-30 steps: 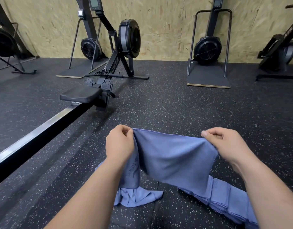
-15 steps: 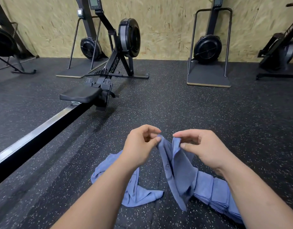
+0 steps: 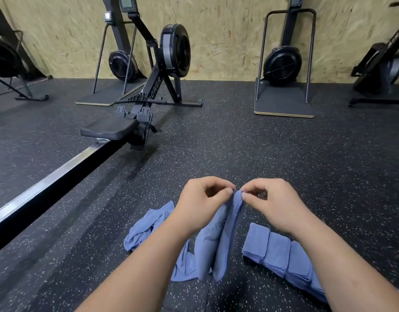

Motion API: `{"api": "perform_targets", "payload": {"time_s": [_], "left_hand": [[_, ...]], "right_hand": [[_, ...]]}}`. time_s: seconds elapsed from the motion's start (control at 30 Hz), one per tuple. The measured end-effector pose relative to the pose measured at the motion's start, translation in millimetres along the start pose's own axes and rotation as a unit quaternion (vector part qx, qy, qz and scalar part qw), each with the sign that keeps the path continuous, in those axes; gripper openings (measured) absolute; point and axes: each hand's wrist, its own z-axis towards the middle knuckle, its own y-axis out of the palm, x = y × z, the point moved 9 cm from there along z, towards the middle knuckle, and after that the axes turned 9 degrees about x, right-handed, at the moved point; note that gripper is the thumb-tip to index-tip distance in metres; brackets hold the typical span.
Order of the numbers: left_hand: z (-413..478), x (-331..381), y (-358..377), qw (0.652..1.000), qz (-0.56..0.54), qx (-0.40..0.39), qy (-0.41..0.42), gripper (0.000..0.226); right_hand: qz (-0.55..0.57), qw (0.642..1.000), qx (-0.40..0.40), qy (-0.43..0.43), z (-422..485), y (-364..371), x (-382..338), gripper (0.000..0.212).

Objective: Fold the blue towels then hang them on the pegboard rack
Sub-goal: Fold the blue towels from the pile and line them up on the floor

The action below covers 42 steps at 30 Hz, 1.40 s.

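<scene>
**Both hands pinched together on one blue towel**

Head view: the left hand (image 3: pixel 203 199) and the right hand (image 3: pixel 273 201) meet in front of the person, their fingertips almost touching. Each hand pinches the top edge of the held towel (image 3: pixel 218 242) between thumb and forefinger, with the other fingers curled in. The held towel hangs from that pinch in two narrow layers pressed side by side. It drops between the forearms, and its lower end is down at the floor (image 3: pixel 239 149).

Left of it, a crumpled towel (image 3: pixel 146 228) lies loose on the floor, partly hidden under the left forearm. Whether it touches the hanging cloth cannot be told. To the right, the folded towels (image 3: pixel 275 251) lie in a neat row that runs under the right forearm. They sit just beside the held towel, with a strip of bare floor between them.

The rail (image 3: pixel 59 176) of a rowing machine (image 3: pixel 162 70) crosses the left side on a diagonal, well apart from the cloth, and its seat (image 3: pixel 108 130) sits farther ahead. Straight ahead, speckled floor stretches open to a low platform (image 3: pixel 284 106) and the chipboard wall (image 3: pixel 227 30) behind it.
</scene>
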Motion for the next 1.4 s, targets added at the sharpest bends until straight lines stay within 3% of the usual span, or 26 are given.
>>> {"api": "perform_targets", "payload": {"time_s": [0.03, 0.1, 0.2, 0.4, 0.6, 0.77, 0.97, 1.17, 1.4], "left_hand": [[-2, 2, 2, 1.000, -0.019, -0.009, -0.008, 0.009], [-6, 5, 7, 0.999, -0.031, -0.029, -0.009, 0.023], [-5, 0, 11, 0.999, 0.015, -0.035, 0.012, 0.035], [-2, -4, 11, 0.999, 0.036, -0.008, 0.023, 0.021], [-3, -5, 16, 0.997, -0.068, -0.026, -0.014, 0.020], [-3, -3, 14, 0.998, -0.065, -0.025, 0.002, 0.020], [11, 2, -25, 0.994, -0.052, 0.084, 0.036, 0.023], [19, -15, -69, 0.983, -0.062, 0.169, 0.021, 0.023], [19, -25, -106, 0.971, 0.020, 0.236, 0.039, 0.025]], "right_hand": [[-0.012, 1.000, 0.001, -0.008, 0, 0, 1, 0.008], [-0.029, 0.999, 0.002, -0.023, 0, 0, 0, 0.008], [-0.034, 0.999, -0.007, -0.026, -1, 0, -4, 0.016], [-0.019, 0.998, -0.047, -0.025, -2, 5, -2, 0.022], [0.003, 0.998, -0.046, -0.042, -3, 9, -4, 0.021], [0.010, 0.998, -0.054, -0.042, -1, 12, -3, 0.019], [0.017, 0.994, -0.112, 0.007, -6, 15, 20, 0.005], [-0.129, 0.991, -0.034, 0.016, -1, -24, 49, 0.009], [-0.226, 0.970, 0.077, 0.045, -2, -68, 81, 0.012]]}}
